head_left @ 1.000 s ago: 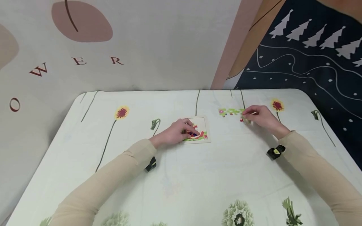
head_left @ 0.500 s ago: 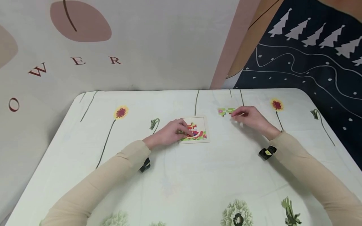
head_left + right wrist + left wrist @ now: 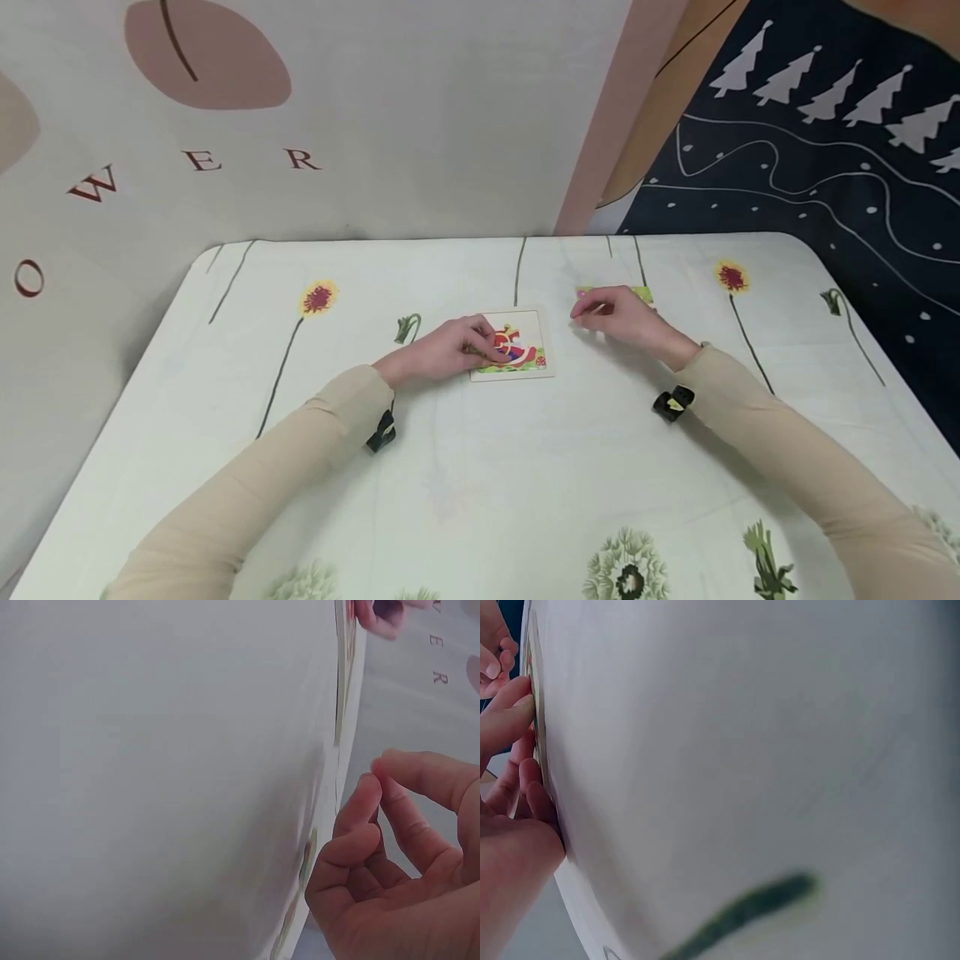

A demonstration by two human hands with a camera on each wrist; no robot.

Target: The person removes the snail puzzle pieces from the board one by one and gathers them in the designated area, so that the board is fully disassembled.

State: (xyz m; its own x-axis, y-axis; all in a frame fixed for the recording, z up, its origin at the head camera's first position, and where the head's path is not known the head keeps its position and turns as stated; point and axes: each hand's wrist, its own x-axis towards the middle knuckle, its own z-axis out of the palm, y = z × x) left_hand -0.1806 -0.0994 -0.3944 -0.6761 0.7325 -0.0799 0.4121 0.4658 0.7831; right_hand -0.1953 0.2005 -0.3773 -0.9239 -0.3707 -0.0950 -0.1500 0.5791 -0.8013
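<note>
A small square jigsaw board, partly filled with a red, blue and green picture, lies on the table right of centre. Fingers of my left hand reach over its left side and touch the picture. The left wrist view shows this hand low against the board's edge. My right hand hovers right of the board, with thumb and forefinger brought together. Green jigsaw pieces lie partly hidden behind it. From the right wrist view of that hand, I cannot tell whether a small piece sits between the fingertips.
A white cloth printed with flowers covers the table. Behind it stands a pale lettered backdrop, with a dark tree-patterned one at the right. A black wrist camera hangs below the right sleeve.
My right hand has moved left from the right end of the loose jigsaw pieces toward the board. My left hand has shifted slightly left and stays on the picture.
</note>
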